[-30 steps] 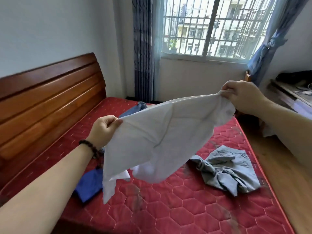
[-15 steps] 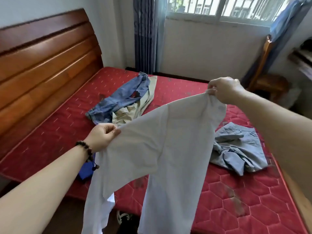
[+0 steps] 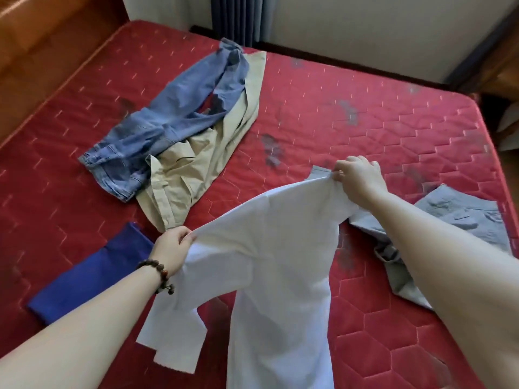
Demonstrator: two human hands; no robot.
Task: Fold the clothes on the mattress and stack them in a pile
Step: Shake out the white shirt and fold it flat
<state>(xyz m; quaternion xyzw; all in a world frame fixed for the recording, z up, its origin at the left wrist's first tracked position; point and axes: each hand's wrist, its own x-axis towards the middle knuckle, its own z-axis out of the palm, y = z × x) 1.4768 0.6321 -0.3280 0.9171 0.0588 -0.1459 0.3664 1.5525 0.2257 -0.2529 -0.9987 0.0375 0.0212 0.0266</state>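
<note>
I hold a white shirt (image 3: 275,265) stretched over the red quilted mattress (image 3: 365,122). My left hand (image 3: 171,252), with a bead bracelet at the wrist, grips its left shoulder edge. My right hand (image 3: 356,178) pinches the other shoulder, farther out and higher. The shirt's body hangs down toward the near edge. Blue jeans (image 3: 174,113) lie crumpled at the back left, overlapping a beige garment (image 3: 202,161). A folded dark blue cloth (image 3: 92,273) lies flat at the left. A grey garment (image 3: 460,220) lies rumpled at the right, partly behind my right arm.
A wooden headboard (image 3: 42,37) runs along the left side. A dark curtain (image 3: 236,18) and a white wall stand beyond the mattress. Wooden furniture (image 3: 500,71) is at the far right, by the mattress corner.
The view has tilted down from the window to the mattress. Both hands have lowered the white shirt, which now hangs open lengthwise rather than bunched in the air.
</note>
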